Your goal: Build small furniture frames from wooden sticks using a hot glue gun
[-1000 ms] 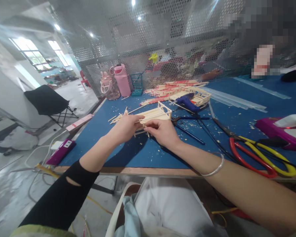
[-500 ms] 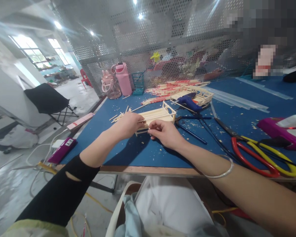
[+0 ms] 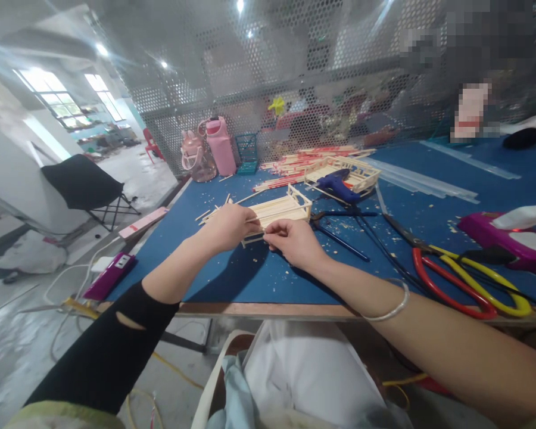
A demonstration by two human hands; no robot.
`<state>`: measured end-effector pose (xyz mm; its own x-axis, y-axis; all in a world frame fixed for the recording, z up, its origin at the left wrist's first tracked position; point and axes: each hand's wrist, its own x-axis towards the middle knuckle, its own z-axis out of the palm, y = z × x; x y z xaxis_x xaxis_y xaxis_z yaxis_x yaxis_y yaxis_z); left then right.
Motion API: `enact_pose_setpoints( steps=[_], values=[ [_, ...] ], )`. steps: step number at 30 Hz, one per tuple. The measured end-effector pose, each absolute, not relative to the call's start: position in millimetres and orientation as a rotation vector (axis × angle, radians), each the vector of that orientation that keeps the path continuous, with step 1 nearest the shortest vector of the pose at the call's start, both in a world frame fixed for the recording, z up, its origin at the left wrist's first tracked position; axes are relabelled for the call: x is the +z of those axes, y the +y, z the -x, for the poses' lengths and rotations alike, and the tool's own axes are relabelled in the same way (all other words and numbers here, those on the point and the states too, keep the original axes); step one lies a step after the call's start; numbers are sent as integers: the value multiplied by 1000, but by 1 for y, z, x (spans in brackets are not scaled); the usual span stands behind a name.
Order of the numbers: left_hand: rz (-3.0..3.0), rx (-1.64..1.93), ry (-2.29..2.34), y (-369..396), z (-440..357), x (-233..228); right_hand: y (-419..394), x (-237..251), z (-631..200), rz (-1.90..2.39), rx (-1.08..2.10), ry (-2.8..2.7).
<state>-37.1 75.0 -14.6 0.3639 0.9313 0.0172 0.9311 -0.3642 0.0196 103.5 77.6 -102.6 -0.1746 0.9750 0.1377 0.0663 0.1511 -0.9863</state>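
On the blue tabletop lies a small model built from thin wooden sticks, with a raised frame at its right end. My left hand covers its left end, fingers closed on the near side rail. Beside it my right hand is in a pinch at the model's near edge, its fingertips almost meeting the left ones. Whatever sits between those fingertips is too small to make out. Just right of the model rest blue-handled pliers. Behind, a blue glue gun leans on a second stick model.
Red-marked wooden sticks are piled at the back, near clear glue sticks. Large scissors and a purple-and-white device occupy the right side. Pink bottles stand against the perforated metal screen. A purple power strip sits at the left edge.
The right hand has shifted slightly left, closer to the left fingertips. The whole view has drifted a little; both hands stay at the model's near side.
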Motion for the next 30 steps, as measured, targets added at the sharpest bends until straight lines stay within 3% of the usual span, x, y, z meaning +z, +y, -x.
enact_pose_setpoints(
  steps=[14,30],
  values=[
    [-2611,68,1716,81,38,-14,69,-96,-104,1173,797,-1625],
    [-2491,-576,1872,108,13,15,107,-106,-104,1124,910,-1572]
  ],
)
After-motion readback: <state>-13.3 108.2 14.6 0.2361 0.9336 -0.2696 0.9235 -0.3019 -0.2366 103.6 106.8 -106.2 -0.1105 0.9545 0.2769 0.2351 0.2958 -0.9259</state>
